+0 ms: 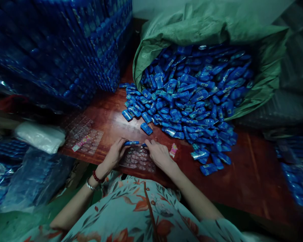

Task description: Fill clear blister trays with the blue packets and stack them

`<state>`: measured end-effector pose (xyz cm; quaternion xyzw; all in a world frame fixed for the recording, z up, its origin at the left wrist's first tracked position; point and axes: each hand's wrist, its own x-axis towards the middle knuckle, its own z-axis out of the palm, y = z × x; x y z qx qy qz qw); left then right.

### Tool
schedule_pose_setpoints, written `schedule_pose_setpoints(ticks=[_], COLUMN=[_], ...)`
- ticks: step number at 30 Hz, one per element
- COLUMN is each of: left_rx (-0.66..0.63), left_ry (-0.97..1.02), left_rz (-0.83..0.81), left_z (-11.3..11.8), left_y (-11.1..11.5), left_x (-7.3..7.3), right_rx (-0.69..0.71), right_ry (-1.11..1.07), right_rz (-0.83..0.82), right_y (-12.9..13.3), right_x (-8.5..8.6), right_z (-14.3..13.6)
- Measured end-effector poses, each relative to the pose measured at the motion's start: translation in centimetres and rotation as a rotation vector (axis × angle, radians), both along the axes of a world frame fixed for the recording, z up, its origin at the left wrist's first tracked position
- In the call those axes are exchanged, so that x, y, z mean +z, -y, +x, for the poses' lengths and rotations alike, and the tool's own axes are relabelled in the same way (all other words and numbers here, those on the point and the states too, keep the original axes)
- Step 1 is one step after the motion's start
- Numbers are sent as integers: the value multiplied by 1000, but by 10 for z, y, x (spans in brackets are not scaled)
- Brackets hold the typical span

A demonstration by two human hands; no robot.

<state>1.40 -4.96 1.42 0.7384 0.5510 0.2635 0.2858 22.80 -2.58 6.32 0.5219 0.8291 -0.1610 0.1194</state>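
At the table's front edge, my left hand (116, 151) pinches a small blue packet (131, 143) between thumb and fingers. My right hand (159, 154) is closed on another blue packet (143, 145), of which only an end shows. Under and between both hands lies a clear plastic sheet with rows of molded pockets (137, 158). What the packets contain cannot be made out. Just beyond my hands, a loose blue packet (146, 128) rests on the table, close to the larger heap.
A green woven sack (265, 50) spills a heap of blue packets (181, 97) over the red-brown table (244, 168). Tall stacks of blue packs (91, 43) rise at left. More clear sheets (84, 134), a pink label (173, 150) and a white plastic bag (40, 136) lie nearby.
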Motion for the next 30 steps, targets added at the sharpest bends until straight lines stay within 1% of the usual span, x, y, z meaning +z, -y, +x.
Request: schedule_pose_setpoints(ticks=[2, 4, 6, 7, 9, 14, 16, 19, 22, 25, 28, 30], left_rx=[-51, -68, -79, -104, -184, -400, -465, -517, -536, -525, -466, -417], left_ry=[-73, -200, -336, -393, -491, -696, -773, -844, -820, -651, -441, -431], left_rz=[-42, -74, -72, -60, -30, 9, 33, 54, 44, 7, -61, -90], left_z=[1, 4, 9, 12, 17, 27, 33, 44, 46, 34, 20, 17], left_y=[1, 2, 2, 1, -3, -19, -23, -26, -30, -38, -41, -40], left_x=[6, 9, 13, 15, 19, 29, 30, 29, 28, 30, 32, 31], right_rx=[18, 26, 32, 34, 36, 21, 26, 29, 23, 10, 6, 7], right_ry=[3, -2, -7, -9, -8, 3, 10, 34, 63, 77, 71, 65], right_rz=[-14, -26, -46, -54, -57, 7, 22, 29, 10, 4, -3, -8], right_y=[-3, -5, -5, -4, -2, 4, 5, 5, 3, -2, -6, -7], right_x=[3, 5, 7, 7, 7, 2, 1, 3, 5, 7, 6, 4], right_z=[-1, -1, 0, 0, 0, -3, -5, -10, -16, -19, -17, -14])
